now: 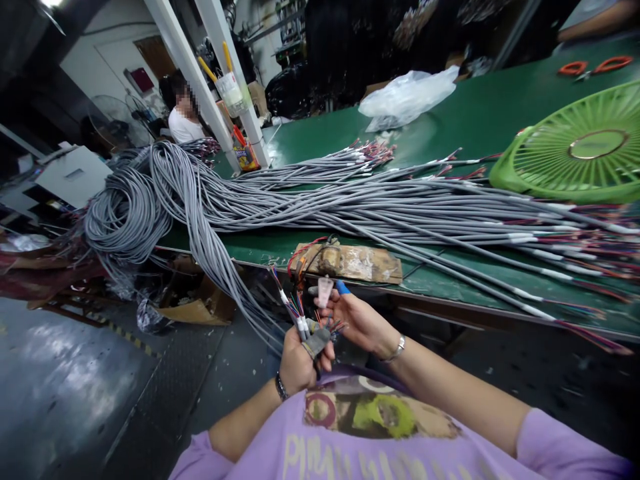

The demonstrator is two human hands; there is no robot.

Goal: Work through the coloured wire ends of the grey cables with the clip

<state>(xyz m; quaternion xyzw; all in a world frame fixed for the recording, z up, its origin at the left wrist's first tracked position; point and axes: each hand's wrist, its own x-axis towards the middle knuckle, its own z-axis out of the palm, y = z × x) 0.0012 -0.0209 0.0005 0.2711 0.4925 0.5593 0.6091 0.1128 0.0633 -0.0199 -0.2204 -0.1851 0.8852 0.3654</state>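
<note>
My left hand [299,363] is closed round the ends of a few grey cables [295,313], whose thin coloured wires fan out above the fist. My right hand [357,320] pinches a small white connector [325,290] between thumb and fingers, close against those wire ends; one fingertip wears a blue cap. Both hands hover just in front of the green table's edge [380,283], over a purple shirt. The held cables trail left and down toward the big bundle.
A thick bundle of grey cables [350,207] lies across the green table and coils off its left end [125,213]. A taped wooden block [350,261] sits at the near edge, a green fan grille [580,150] at right, a plastic bag [407,97] beyond. Another person [183,117] sits far left.
</note>
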